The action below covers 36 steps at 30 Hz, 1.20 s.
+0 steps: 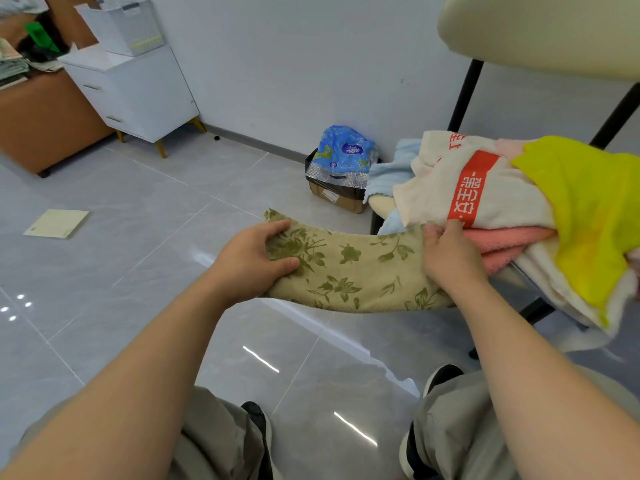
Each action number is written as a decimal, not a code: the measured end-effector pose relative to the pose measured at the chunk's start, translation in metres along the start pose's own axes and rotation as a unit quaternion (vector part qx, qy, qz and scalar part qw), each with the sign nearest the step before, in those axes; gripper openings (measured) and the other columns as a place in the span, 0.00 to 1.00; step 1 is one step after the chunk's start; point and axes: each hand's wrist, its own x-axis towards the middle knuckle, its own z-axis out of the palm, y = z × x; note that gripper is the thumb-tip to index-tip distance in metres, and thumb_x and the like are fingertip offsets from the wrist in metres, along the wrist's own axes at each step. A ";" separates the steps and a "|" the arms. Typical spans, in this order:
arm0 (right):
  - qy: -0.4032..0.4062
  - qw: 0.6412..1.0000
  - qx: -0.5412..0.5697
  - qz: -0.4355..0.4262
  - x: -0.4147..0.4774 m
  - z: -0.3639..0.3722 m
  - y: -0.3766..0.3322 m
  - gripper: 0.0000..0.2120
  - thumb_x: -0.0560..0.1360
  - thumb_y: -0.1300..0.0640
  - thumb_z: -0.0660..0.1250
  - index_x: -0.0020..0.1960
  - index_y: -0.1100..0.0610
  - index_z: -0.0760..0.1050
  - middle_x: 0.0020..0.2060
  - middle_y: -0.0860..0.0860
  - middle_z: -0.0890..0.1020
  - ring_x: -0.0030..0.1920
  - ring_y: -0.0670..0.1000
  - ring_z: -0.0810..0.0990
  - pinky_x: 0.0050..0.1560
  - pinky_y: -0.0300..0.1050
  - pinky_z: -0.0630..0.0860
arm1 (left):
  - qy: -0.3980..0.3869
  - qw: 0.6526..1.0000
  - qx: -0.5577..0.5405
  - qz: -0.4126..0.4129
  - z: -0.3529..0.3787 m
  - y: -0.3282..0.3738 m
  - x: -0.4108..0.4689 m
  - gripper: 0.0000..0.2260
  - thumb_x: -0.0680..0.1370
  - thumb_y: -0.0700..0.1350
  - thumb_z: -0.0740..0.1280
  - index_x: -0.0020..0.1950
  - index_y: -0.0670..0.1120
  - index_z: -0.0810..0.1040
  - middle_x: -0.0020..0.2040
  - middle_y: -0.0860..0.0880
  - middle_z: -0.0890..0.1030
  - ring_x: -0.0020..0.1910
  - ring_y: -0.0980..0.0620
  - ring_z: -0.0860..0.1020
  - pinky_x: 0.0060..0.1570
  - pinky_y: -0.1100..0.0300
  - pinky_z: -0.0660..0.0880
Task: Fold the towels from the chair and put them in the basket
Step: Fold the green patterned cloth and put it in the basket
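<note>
Head view, one frame. I note the olive floral towel (pixel 353 268) off the pile and in the air, folded lengthwise into a long band, hanging level above the floor just beside the chair (pixel 382 204) seat.

Left hand (pixel 256 261): grips the free end, fingers over the top edge, thumb pressed onto the near face. Right hand (pixel 450 258): fingers curled round the other end, close against the pile. I cannot tell if it also touches the white towel with the red band (pixel 450 188).

My reading of the hold: one hand at each end keeps the band taut enough that the layers stay aligned, with only a slight sag in the middle. That sets up bringing end to end for the next fold.

Remaining on the seat, unfolded and heaped: the white towel, a yellow towel (pixel 585 202) draped over the edge, a pink towel (pixel 502 240) beneath, a light blue towel (pixel 391 171) at the back. Most of the task looks to lie ahead.

Basket: a white perforated bin (pixel 128 26) sits on the cabinet (pixel 138 95) well apart. I cannot say it is the target
</note>
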 end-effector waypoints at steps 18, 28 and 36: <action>-0.175 0.926 0.333 -0.022 -0.068 0.046 -0.045 0.13 0.79 0.52 0.69 0.58 0.51 0.67 0.39 0.54 0.86 0.39 0.53 0.85 0.36 0.50 0.83 | -0.098 0.977 0.171 0.082 0.042 0.028 0.000 0.32 0.78 0.41 0.65 0.81 0.50 0.58 0.76 0.49 0.68 0.73 0.49 0.67 0.68 0.60 0.64; -0.223 0.916 0.332 -0.027 -0.068 0.044 -0.044 0.25 0.78 0.60 0.67 0.68 0.43 0.61 0.35 0.57 0.86 0.36 0.58 0.86 0.44 0.59 0.84 | -0.157 0.977 0.124 0.070 0.049 0.041 -0.005 0.34 0.79 0.37 0.59 0.82 0.55 0.50 0.76 0.48 0.68 0.72 0.48 0.70 0.66 0.57 0.70; -0.263 0.905 0.335 0.018 -0.069 0.042 -0.046 0.23 0.80 0.61 0.58 0.70 0.41 0.64 0.37 0.57 0.86 0.36 0.60 0.86 0.41 0.57 0.85 | -0.188 0.976 0.094 0.058 0.049 0.043 -0.009 0.38 0.78 0.36 0.58 0.81 0.60 0.45 0.72 0.47 0.73 0.63 0.47 0.76 0.58 0.54 0.76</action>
